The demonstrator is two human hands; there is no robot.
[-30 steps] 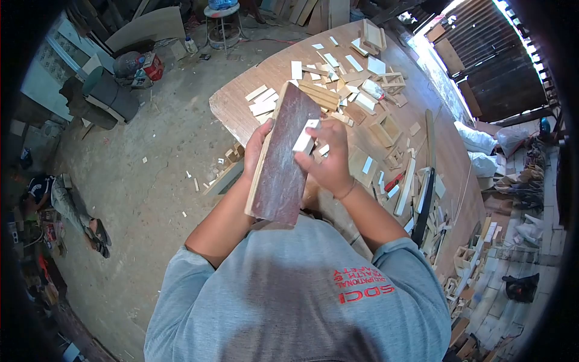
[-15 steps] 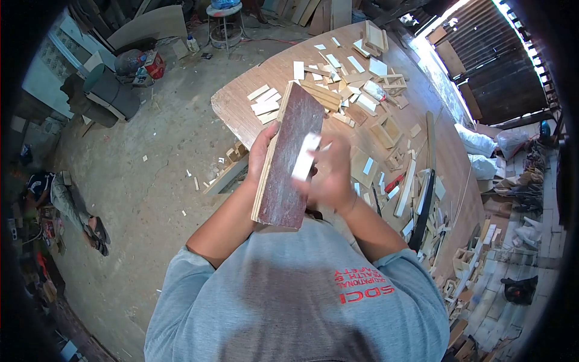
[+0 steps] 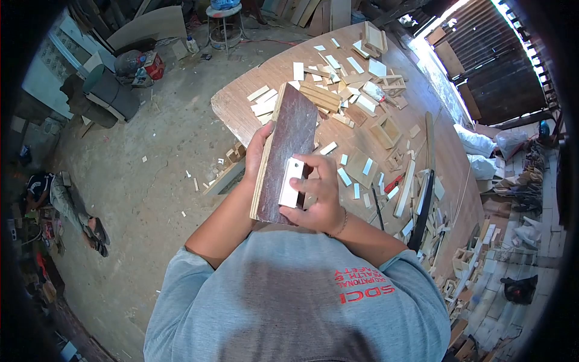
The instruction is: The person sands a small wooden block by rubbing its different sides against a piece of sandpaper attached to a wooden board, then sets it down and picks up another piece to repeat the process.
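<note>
My left hand (image 3: 257,155) is closed on the left edge of a long plywood board (image 3: 294,123), tilted up in front of my chest. The board's face is dark reddish-brown with whitish scuffs. A small rectangular block (image 3: 291,188) with a white face and a dark spot near its top end lies against the lower part of that face. Fingers and thumb of my right hand (image 3: 322,196) grip this block from its right side.
A wooden table (image 3: 238,105) beyond my hands carries scattered white strips and wood offcuts, small wooden frames (image 3: 386,131) and a long black bar (image 3: 425,208). A stool (image 3: 224,12) stands at the back. On the floor at far left, a person (image 3: 60,193) is partly visible.
My right hand, blurred before, has moved down the board with the white block and now shows clearly. The board has shifted slightly left.
</note>
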